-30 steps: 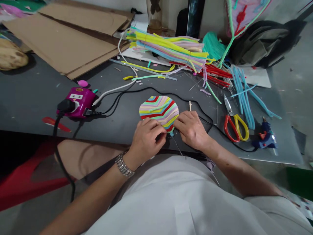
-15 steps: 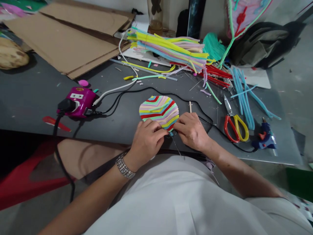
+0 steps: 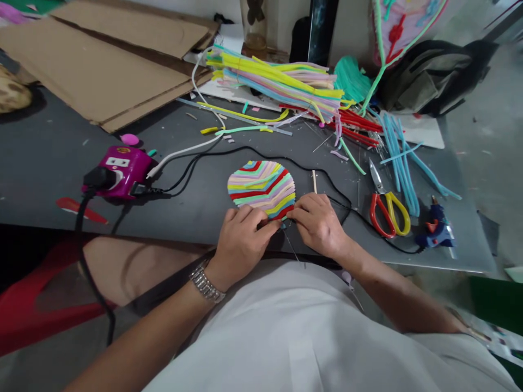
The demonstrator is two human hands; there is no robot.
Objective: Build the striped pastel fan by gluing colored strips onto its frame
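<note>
A round piece covered with zigzag stripes of coloured fuzzy stems [image 3: 261,188] lies at the table's front edge. My left hand [image 3: 243,239] presses its lower left edge, with fingers on top and the thumb at the bottom rim. At the lower right rim, my right hand [image 3: 321,226] pinches the edge between thumb and fingertips. A small bluish bit shows between the two thumbs; its shape is too small to tell. Right of the hands are scissors [image 3: 388,209] with red and yellow handles and a blue glue gun [image 3: 437,228].
Bundled coloured stems [image 3: 278,79] lie at the back, with light blue stems [image 3: 402,158] to the right. Cardboard sheets [image 3: 102,65] cover the back left. A purple power block [image 3: 122,171] stands at left; a black cable [image 3: 249,147] runs behind the round piece.
The view has shifted slightly, so table things appear a little further left. Both hands remain at the lower rim of the striped piece, with small finger shifts.
</note>
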